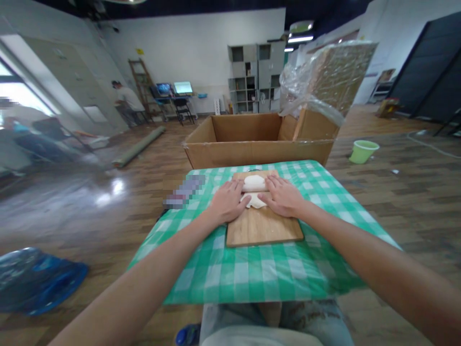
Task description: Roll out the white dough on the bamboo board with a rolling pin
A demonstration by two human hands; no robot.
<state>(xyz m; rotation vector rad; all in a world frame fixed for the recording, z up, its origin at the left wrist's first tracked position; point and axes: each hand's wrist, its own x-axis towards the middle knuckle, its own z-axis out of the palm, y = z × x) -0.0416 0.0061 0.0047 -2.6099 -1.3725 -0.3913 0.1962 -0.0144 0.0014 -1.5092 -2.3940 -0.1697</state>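
Note:
On a wooden board (264,229) lies a sheet of white dough (256,201), with a pale rolling pin (256,186) across it. My left hand (229,199) covers the pin's left end, its fingers laid over it and the thumb on the near side by the dough. At the right end, my right hand (284,196) mirrors this, with fingers over the pin and thumb towards the dough's near edge. Both ends of the pin are hidden beneath my hands. More dough shows just beyond the pin.
A green checked cloth (248,276) covers the table. A blurred-out flat object (184,191) lies at its left. Beyond stand a large open cardboard box (252,153) and a green bucket (363,151). Blue plastic (39,281) lies on the floor. Two people sit at the left.

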